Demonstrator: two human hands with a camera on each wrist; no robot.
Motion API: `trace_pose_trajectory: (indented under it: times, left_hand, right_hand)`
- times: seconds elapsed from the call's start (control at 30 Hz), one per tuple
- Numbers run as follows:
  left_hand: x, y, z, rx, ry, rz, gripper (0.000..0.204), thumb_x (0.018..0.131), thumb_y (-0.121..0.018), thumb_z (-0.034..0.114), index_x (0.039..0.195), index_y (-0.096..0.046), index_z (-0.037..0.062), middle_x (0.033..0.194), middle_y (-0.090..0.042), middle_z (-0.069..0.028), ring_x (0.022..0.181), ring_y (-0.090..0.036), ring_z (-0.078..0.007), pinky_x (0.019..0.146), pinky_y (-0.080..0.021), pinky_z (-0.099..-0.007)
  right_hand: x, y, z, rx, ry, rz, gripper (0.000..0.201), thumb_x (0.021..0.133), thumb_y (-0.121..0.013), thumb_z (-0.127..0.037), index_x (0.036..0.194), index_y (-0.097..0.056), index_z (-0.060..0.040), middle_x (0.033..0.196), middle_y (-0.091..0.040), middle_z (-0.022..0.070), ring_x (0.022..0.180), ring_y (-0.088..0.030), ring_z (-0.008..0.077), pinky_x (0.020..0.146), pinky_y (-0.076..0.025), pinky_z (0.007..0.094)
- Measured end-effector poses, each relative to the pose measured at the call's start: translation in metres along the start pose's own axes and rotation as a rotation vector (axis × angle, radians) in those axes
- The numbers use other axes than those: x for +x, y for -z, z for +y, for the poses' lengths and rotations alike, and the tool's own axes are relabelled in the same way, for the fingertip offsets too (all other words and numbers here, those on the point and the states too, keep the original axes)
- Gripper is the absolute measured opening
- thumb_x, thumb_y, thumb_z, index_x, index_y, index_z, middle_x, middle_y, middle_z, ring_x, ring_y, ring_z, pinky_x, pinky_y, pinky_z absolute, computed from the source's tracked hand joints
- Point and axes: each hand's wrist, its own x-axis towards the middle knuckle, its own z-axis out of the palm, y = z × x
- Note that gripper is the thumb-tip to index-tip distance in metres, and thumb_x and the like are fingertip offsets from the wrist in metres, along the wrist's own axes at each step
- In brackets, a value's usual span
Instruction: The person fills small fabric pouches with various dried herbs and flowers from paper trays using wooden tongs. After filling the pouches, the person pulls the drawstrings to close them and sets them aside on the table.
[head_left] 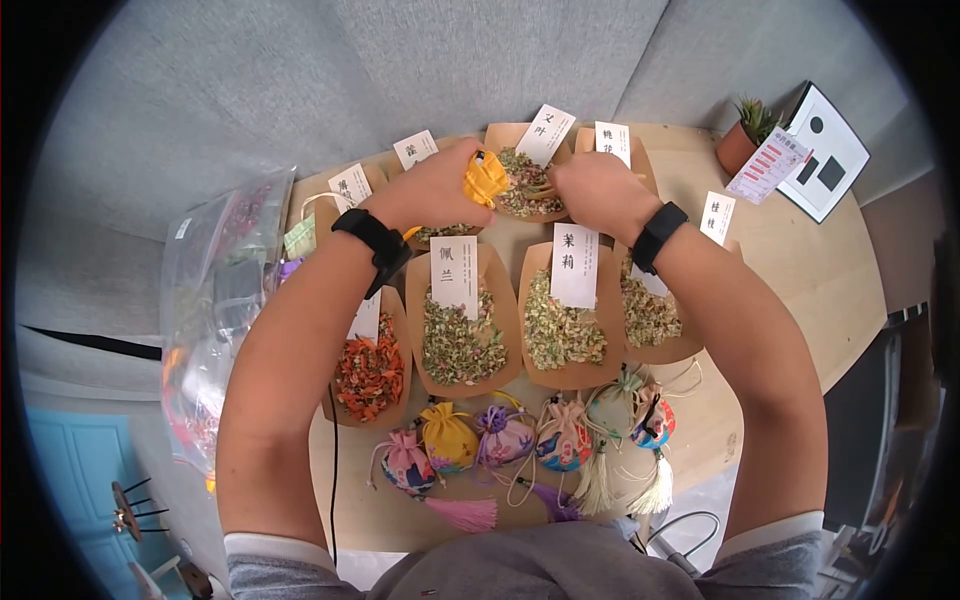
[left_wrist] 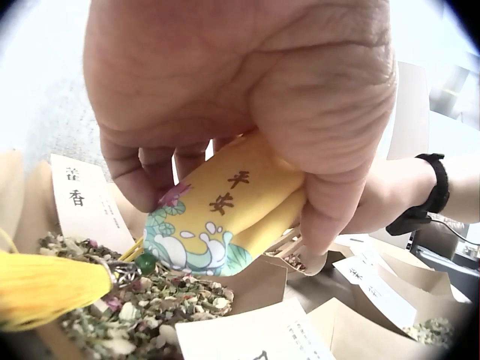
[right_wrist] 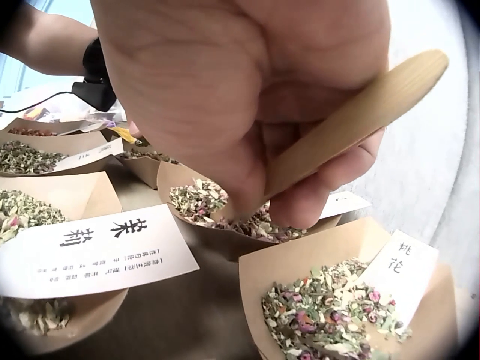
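Across the wooden table (head_left: 800,290) stand card trays; above the rear tray (head_left: 499,133), the left hand (head_left: 438,188) curls fingers and thumb round the yellow pouch (left_wrist: 221,210) — tasselled, lettered — while the right hand (head_left: 603,192) grips the wooden spoon (right_wrist: 360,116), its lower end seemingly among that tray's dried herbs (right_wrist: 199,201).

The small yellow printed pouch (left_wrist: 225,214) looks like smooth cloth with a soft sheen, its yellow tassel (left_wrist: 52,289) of fine glossy thread beside a shiny dark green bead (left_wrist: 145,262). The pale brown utensil handle (right_wrist: 360,120) is smooth, satin-looking wood. The brown boat-shaped trays (head_left: 402,290) look like matt paperboard, the white printed labels (head_left: 576,268) like smooth matt paper. The chopped dried plant pieces (head_left: 465,345) look rough and dry. The pale tabletop (head_left: 800,290) has smooth wood grain; the large clear bag (head_left: 215,300) is glossy, wrinkled plastic.
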Motion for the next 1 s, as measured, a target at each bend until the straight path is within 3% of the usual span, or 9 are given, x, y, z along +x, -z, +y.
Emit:
trace_pose_trajectory:
  times: [0.33,0.53,0.67,0.7,0.83,0.93,1.0]
  left_hand:
    - [0.004,-0.004,-0.005,-0.026,0.009,-0.005,0.077,0.071,-0.082,0.022,0.135,-0.046,-0.0018,0.113,-0.064,-0.0151,0.104,-0.064,-0.0237,0.089,-0.051,-0.0334]
    - [0.006,-0.006,-0.004,-0.048,-0.040,0.000,0.078,0.071,-0.081,0.020,0.136,-0.044,-0.0032,0.113,-0.064,-0.0152,0.103,-0.063,-0.0230,0.088,-0.051,-0.0334]
    - [0.006,-0.007,-0.006,-0.067,-0.072,0.038,0.079,0.072,-0.082,0.019,0.138,-0.043,-0.0037,0.112,-0.064,-0.0153,0.104,-0.063,-0.0225,0.088,-0.051,-0.0332]
    - [0.005,-0.006,-0.007,-0.071,-0.059,0.025,0.079,0.072,-0.082,0.019,0.138,-0.043,-0.0036,0.112,-0.064,-0.0152,0.104,-0.063,-0.0224,0.088,-0.051,-0.0329]
    - [0.004,-0.005,-0.005,-0.054,-0.026,0.019,0.077,0.072,-0.081,0.019,0.136,-0.044,-0.0034,0.110,-0.064,-0.0140,0.103,-0.063,-0.0217,0.088,-0.051,-0.0324]
    - [0.004,-0.007,-0.008,-0.034,-0.017,0.032,0.076,0.072,-0.081,0.019,0.135,-0.045,-0.0027,0.108,-0.065,-0.0130,0.101,-0.064,-0.0210,0.087,-0.051,-0.0320]
    - [0.003,-0.007,-0.007,-0.051,-0.018,0.023,0.076,0.071,-0.081,0.019,0.134,-0.046,-0.0018,0.108,-0.065,-0.0124,0.100,-0.064,-0.0205,0.086,-0.051,-0.0320]
  right_hand:
    - [-0.004,0.030,0.019,0.084,-0.025,0.073,0.016,0.080,-0.067,-0.008,0.094,-0.074,-0.0032,0.089,-0.072,0.0194,0.087,-0.071,0.0354,0.075,-0.058,0.0435]
    - [0.008,0.071,-0.004,0.114,0.044,0.080,0.022,0.073,-0.074,-0.008,0.094,-0.073,-0.0009,0.087,-0.071,0.0214,0.087,-0.070,0.0386,0.075,-0.057,0.0454]
    - [0.012,0.075,-0.005,0.132,0.055,0.088,0.020,0.074,-0.074,-0.008,0.091,-0.072,0.0022,0.086,-0.071,0.0217,0.087,-0.070,0.0389,0.076,-0.056,0.0453]
    - [0.013,0.077,0.003,0.114,0.017,0.033,0.016,0.078,-0.069,-0.007,0.092,-0.071,0.0014,0.086,-0.070,0.0217,0.085,-0.069,0.0398,0.076,-0.055,0.0469]
    - [0.007,0.041,0.029,0.115,-0.046,-0.076,0.015,0.084,-0.063,-0.007,0.094,-0.070,0.0019,0.092,-0.071,0.0232,0.086,-0.069,0.0403,0.077,-0.055,0.0479]
    - [0.001,0.040,0.013,0.128,-0.192,-0.153,0.016,0.085,-0.063,-0.008,0.093,-0.073,0.0018,0.098,-0.073,0.0216,0.092,-0.071,0.0374,0.078,-0.057,0.0433]
    - [0.009,0.015,0.015,0.147,-0.158,-0.165,0.018,0.086,-0.061,-0.008,0.093,-0.073,0.0022,0.098,-0.073,0.0217,0.093,-0.071,0.0376,0.079,-0.057,0.0431]
